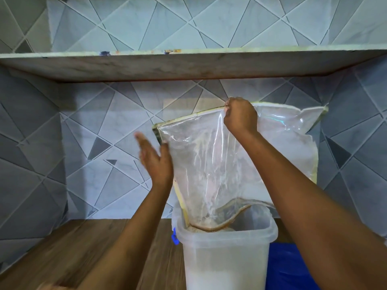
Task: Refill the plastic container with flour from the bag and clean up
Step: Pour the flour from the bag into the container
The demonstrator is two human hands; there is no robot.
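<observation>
My right hand (239, 116) pinches the upturned bottom edge of the clear bag (205, 164) and holds it high. The bag hangs below that hand, its mouth tucked inside the rim of the plastic container (226, 252), which stands on the tabletop (83, 248) between my forearms. My left hand (155, 162) is open and flat against the bag's left side, holding nothing; it is blurred, so I cannot tell whether more than the thumb touches the film. The bag looks almost empty, with only dust clinging inside. Flour (219, 279) shows white in the container's lower part. I judge the pouring nearly done: what is left is knocking out the residue, closing the container and tidying up. Something blue (293, 266) lies under my right forearm.
</observation>
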